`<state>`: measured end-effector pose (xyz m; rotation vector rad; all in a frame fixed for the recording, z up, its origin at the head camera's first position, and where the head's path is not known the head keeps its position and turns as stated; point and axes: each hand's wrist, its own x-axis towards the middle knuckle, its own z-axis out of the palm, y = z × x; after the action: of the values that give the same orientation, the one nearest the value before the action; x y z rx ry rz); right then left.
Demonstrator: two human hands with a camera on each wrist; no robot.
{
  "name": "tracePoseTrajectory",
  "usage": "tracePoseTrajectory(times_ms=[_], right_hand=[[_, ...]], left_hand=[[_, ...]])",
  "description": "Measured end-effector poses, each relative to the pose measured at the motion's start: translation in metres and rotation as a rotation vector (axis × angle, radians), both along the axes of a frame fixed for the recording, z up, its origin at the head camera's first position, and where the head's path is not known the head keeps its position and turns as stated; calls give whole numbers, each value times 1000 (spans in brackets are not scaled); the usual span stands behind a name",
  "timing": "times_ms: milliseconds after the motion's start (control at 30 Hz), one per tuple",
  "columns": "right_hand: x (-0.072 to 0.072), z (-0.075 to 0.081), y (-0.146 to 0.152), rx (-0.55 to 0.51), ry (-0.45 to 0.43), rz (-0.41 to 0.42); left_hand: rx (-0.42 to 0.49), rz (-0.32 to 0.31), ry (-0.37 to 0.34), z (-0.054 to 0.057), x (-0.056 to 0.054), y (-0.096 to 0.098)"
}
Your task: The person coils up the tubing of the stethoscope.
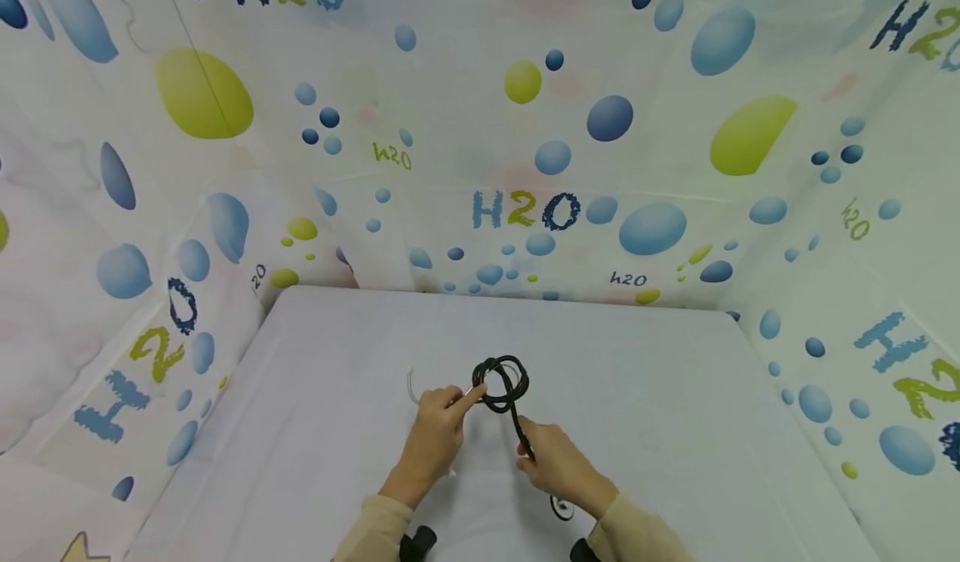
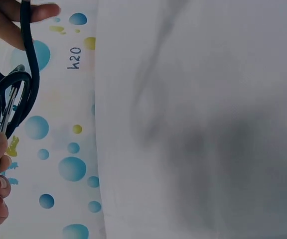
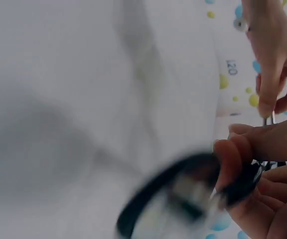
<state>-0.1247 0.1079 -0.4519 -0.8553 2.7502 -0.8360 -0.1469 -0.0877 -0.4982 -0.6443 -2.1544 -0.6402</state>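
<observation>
I hold a stethoscope (image 1: 510,395) up over the middle of the white worktop (image 1: 337,353), out in front of me, with both hands on it. My left grip (image 1: 437,430) is closed round the silvery ear tubes (image 2: 8,107), its fingers curled about the metal and its index finger reaching along it to the edge of the coil. One pale ear tip (image 1: 410,370) sticks out beyond my knuckles on a thin, bent end of metal, and a second one shows just below the same hand. My right grip (image 1: 561,460) is closed on the black tubing (image 2: 30,55), which runs from my fingers up into a bunch of overlapping loops that stands between and beyond my hands. The metal passes in among those loops. Below my right hand hangs the round chest piece (image 1: 562,509); in the right wrist view that end and the curve of tubing beside it are blurred. Soft shadows fall on the white cloth under my hands. Beige sleeves (image 1: 384,516) cover my forearms, and behind the worktop and along its sides hangs a white curtain (image 1: 450,153) printed with blue and green drops and "H2O" lettering.
</observation>
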Motion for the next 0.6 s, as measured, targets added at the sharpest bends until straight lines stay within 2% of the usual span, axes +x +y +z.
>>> tracePoseTrajectory(times_ms=[200,400,500,600], right_hand=[[12,12,-6,31,34,3],[20,25,-8,191,53,-12],[21,32,-4,250,108,-14],[22,40,0,292,214,12]], left_hand=[[-21,15,-19,0,-1,0],[-12,24,-43,-1,1,-2],[-11,27,-56,-2,2,-3],[-16,31,-60,-3,2,-4]])
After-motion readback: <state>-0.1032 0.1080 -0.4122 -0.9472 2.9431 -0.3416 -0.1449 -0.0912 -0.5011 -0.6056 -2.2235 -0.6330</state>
